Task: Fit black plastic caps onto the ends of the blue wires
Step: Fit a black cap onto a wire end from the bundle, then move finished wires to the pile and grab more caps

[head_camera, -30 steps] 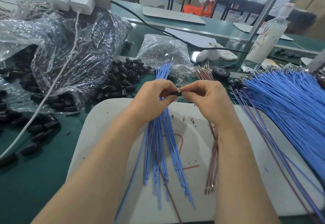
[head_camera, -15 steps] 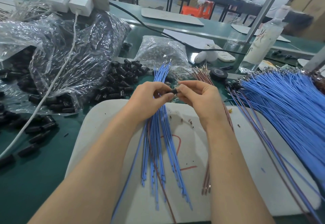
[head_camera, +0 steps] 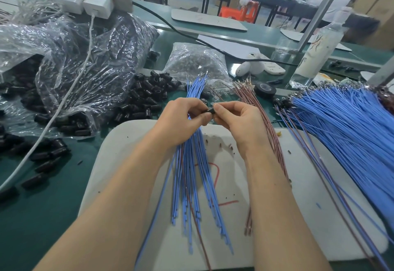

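Green bench [head_camera: 64, 206], white board [head_camera: 128, 143]. Head view: left hand [head_camera: 181, 119] clutches wires [head_camera: 191, 175], limp, light; right hand [head_camera: 238, 121] pinches cap [head_camera: 210, 111] between both hands, small, rigid, likely slippery. Hold wire close behind its tip. Heaped left: spare caps [head_camera: 147, 98].

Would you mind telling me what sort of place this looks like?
Probably a wire-harness assembly workshop: a big bundle of blue wires, loose black caps piled by a bag, and more green benches behind.
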`<move>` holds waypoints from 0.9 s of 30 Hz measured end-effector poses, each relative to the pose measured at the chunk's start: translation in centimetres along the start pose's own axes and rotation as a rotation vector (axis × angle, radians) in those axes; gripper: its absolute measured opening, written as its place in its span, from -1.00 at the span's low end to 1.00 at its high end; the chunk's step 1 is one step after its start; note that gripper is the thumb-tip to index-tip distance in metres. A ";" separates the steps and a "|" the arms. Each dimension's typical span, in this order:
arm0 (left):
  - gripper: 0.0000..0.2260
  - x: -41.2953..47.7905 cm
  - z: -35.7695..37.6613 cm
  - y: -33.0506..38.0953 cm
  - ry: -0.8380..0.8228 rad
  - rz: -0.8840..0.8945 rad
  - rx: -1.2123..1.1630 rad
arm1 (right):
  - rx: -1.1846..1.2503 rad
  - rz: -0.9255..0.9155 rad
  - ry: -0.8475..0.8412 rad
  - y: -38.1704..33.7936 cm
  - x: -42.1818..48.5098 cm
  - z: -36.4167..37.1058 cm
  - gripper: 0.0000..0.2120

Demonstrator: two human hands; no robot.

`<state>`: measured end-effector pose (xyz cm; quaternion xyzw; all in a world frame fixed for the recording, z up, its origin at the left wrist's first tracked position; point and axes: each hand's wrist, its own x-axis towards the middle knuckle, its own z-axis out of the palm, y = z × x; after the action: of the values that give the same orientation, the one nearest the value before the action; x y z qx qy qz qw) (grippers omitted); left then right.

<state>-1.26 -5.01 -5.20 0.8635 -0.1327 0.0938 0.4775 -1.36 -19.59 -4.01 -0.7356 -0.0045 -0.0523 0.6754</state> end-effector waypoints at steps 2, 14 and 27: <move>-0.96 0.0 0.0 0.1 0.014 -0.006 -0.020 | 0.066 0.027 0.006 -0.1 0.0 0.0 -0.90; -0.95 -0.1 -0.1 0.4 0.026 -0.021 -0.014 | 0.067 0.055 0.021 0.1 0.1 0.6 -0.90; -0.91 4.9 -4.3 13.6 0.587 0.098 -0.797 | 0.296 0.019 -0.410 -8.6 -5.3 -6.5 -0.75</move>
<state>-1.07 -8.94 9.40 0.5437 -0.0587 0.2976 0.7826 -7.79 -24.93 4.60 -0.6240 -0.1423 0.1055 0.7611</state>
